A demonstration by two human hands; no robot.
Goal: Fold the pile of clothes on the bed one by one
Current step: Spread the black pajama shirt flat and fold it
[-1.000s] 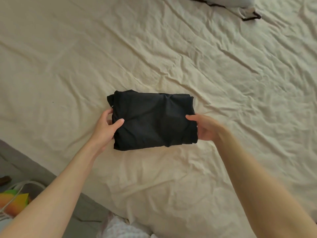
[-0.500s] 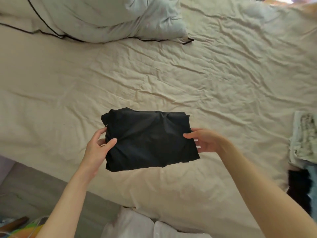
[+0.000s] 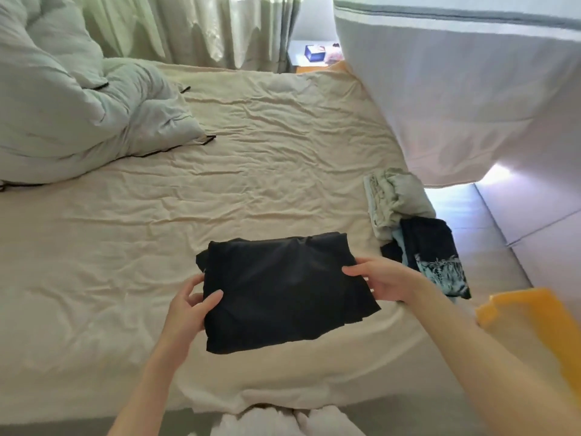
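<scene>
A folded black garment [image 3: 283, 287] is held above the cream bed sheet [image 3: 251, 171], near the bed's front edge. My left hand [image 3: 188, 309] grips its left side, thumb on top and fingers underneath. My right hand [image 3: 382, 280] grips its right side the same way. At the bed's right edge lies a pile of clothes: a pale grey-green crumpled piece [image 3: 396, 199] and a black garment with a light blue print [image 3: 437, 262].
A bunched pale duvet [image 3: 78, 105] fills the back left of the bed. Curtains [image 3: 201, 26] hang behind. A large white draped surface [image 3: 471, 89] rises at the right, and a yellow object [image 3: 534, 325] sits at the lower right.
Both hands have lifted the folded black garment off the sheet and carried it rightwards. The view has swung up and right, bringing the pile of clothes into sight.
</scene>
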